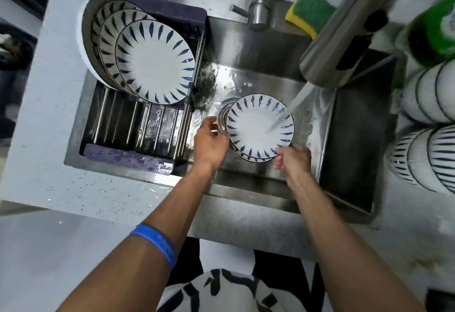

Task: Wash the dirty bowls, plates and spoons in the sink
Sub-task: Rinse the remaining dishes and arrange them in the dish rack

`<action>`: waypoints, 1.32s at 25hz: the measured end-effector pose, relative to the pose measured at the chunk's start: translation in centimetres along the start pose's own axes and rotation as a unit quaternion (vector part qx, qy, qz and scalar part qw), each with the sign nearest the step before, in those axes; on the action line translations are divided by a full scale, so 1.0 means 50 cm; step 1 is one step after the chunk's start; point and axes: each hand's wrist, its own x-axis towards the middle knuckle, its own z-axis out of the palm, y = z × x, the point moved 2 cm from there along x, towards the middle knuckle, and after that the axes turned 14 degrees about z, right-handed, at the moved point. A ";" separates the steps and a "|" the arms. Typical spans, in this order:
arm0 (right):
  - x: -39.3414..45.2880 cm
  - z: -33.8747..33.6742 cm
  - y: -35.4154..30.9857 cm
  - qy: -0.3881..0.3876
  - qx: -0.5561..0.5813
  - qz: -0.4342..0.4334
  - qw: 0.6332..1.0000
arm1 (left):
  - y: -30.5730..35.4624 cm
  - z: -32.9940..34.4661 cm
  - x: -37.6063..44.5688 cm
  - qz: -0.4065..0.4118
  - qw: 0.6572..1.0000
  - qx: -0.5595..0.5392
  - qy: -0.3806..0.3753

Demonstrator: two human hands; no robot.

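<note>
Right hand (293, 156) pinches the near rim of a round white plate with dark blue leaf strokes around its border (258, 126), fingers curled on its edge. That plate lies tilted over the stainless steel sink (256, 183), just in front of the round metal drain (222, 115), and a second plate of the same pattern (248, 156) shows as a sliver directly beneath it. Left hand (209, 142) sits at the drain side of the held plate with its fingers loosely bent, fingertips at the plate's rim; whether they grip it cannot be told.

Water pours from the brushed steel pull-out tap head (344, 41), which hangs above and beyond the drain on the right-hand side, and the stream (288, 110) lands on the plate's inner face. A blue wristband (157, 242) circles the left forearm.

To the left of the drain, a dark purple drying rack with metal bars (138, 129) spans the sink, and four patterned plates (155, 65) lean stacked at its far end. Behind the drain, on the sink's back ledge, rests a green and yellow sponge (311, 9). On the counter (44, 119) to the right of the drain, stacks of white bowls with dark blue lines (428, 154) lie on their sides, with a green bottle (433, 33) beyond them.
</note>
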 end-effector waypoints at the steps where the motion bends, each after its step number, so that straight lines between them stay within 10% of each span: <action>1: -0.016 -0.001 -0.010 0.002 0.017 -0.026 0.999 | -0.008 0.015 0.005 -0.047 0.998 -0.040 -0.005; 5: -0.083 -0.016 -0.042 0.056 -0.015 -0.168 0.984 | 0.000 0.084 0.014 -0.179 0.954 -0.242 -0.019; 11: -0.138 -0.055 -0.058 0.113 -0.084 -0.240 0.960 | 0.050 0.084 0.008 -0.116 0.948 -0.291 -0.057; 17: -0.210 -0.031 -0.050 0.005 -0.458 -0.525 0.717 | 0.154 0.012 -0.005 -0.024 0.990 -0.131 -0.035; 20: -0.218 -0.022 -0.088 -0.002 -0.301 -0.461 0.835 | 0.210 0.003 -0.022 -0.007 0.978 -0.167 -0.123; 23: -0.222 -0.004 -0.114 -0.131 0.017 -0.212 0.968 | 0.195 0.001 -0.020 0.078 0.982 -0.097 -0.144; 33: -0.299 0.009 -0.134 -0.207 0.169 -0.106 0.958 | 0.157 0.040 -0.020 0.113 0.984 -0.010 -0.135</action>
